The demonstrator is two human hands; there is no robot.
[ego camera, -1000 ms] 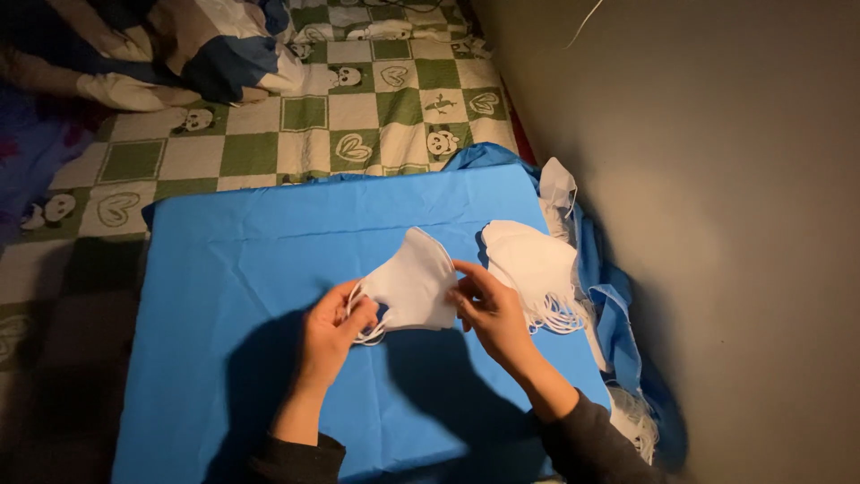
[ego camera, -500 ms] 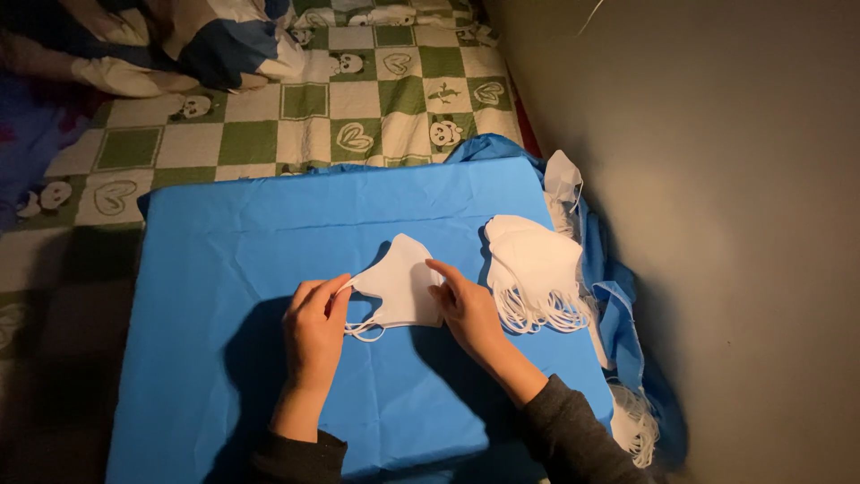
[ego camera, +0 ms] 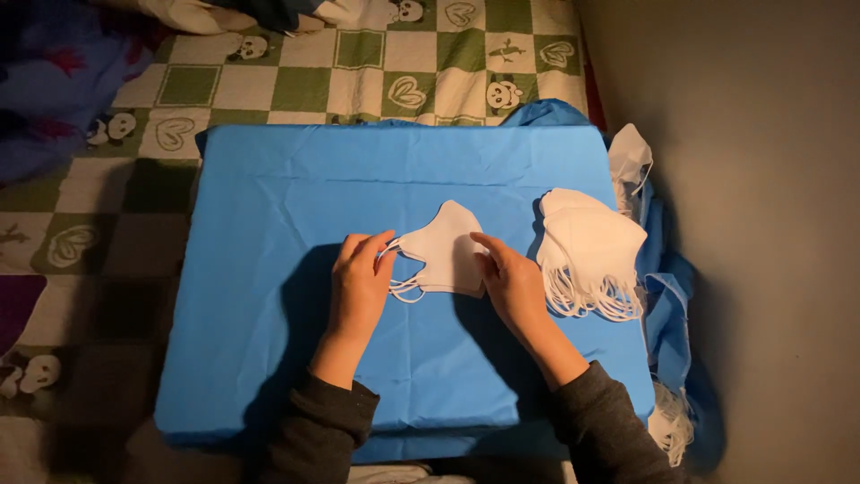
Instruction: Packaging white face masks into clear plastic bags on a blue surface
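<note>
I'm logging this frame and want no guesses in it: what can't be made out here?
- How many masks are in the white stack: overlapping layers hide the count.
- Lower right edge of the white mask: covered by the right hand.
- Left hand grip on the loops: fingertips hide it.
- Forearms: cut off by the bottom edge.
</note>
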